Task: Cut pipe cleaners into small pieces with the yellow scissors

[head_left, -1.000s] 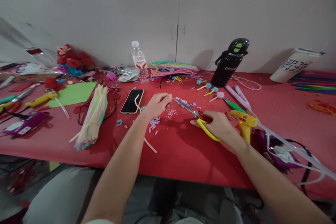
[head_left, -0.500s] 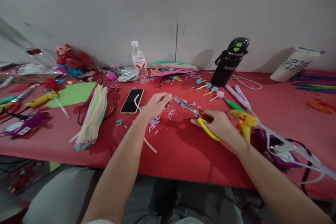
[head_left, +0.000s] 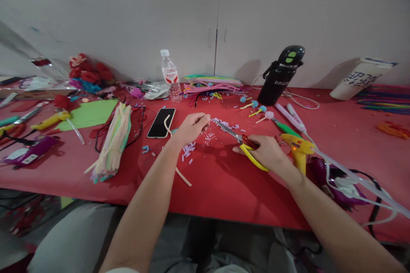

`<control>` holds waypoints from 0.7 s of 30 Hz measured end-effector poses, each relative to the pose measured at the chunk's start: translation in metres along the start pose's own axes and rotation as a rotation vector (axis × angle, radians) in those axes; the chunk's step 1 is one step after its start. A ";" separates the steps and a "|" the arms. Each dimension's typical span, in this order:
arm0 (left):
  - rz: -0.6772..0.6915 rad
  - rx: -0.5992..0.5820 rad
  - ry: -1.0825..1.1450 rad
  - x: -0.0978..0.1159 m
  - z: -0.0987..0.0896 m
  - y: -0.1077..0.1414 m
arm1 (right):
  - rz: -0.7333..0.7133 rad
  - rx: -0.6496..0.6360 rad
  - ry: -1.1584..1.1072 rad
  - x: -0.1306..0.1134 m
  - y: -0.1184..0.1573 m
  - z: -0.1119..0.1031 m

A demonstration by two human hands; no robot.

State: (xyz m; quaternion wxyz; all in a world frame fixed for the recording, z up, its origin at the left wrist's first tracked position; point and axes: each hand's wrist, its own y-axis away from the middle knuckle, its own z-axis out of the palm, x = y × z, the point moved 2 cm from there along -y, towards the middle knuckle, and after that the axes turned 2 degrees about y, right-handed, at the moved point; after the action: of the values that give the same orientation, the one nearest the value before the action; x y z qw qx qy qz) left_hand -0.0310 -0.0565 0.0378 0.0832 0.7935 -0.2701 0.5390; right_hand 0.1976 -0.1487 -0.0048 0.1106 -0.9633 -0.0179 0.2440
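Note:
With thumb and fingertips pinched together, my left hand (head_left: 196, 124) holds a short lilac pipe cleaner piece (head_left: 212, 120), most of it hidden in the fingers. My right hand (head_left: 267, 150) grips scissors (head_left: 251, 155) with yellow and red handles. Their blades (head_left: 229, 130) point up-left, the tip at the lilac piece; how far apart the blades are is hard to see. Small cut lilac pieces (head_left: 188, 149) lie beside my left wrist, and more lie behind the blades. Fine lilac crumbs (head_left: 209, 138) are scattered on the red table (head_left: 221, 187) between my hands.
A phone (head_left: 161, 123) and a pipe cleaner bundle (head_left: 115, 140) lie left. Behind stand a plastic bottle (head_left: 170, 76) and a black flask (head_left: 279, 79). Small pompom-topped stems (head_left: 268, 115) lie right of the blades. A yellow glue gun (head_left: 299, 147) with cords stands by my right wrist.
The scissors have shifted very slightly, their yellow handle drawing a little closer to the red one. My left hand stays almost in place.

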 end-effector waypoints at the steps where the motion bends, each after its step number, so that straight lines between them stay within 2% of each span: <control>1: 0.002 0.001 -0.002 0.000 0.000 0.000 | 0.002 -0.002 -0.002 0.000 0.000 0.000; 10: -0.008 0.008 -0.020 -0.005 0.000 -0.002 | 0.006 -0.002 -0.040 -0.005 0.001 -0.005; 21: 0.001 -0.010 0.012 -0.001 0.001 -0.001 | -0.006 -0.012 -0.024 -0.001 0.001 0.000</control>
State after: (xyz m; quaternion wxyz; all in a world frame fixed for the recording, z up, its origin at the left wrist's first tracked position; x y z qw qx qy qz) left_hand -0.0302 -0.0559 0.0369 0.0886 0.7897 -0.2727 0.5425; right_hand 0.1968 -0.1497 -0.0049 0.1053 -0.9609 -0.0234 0.2550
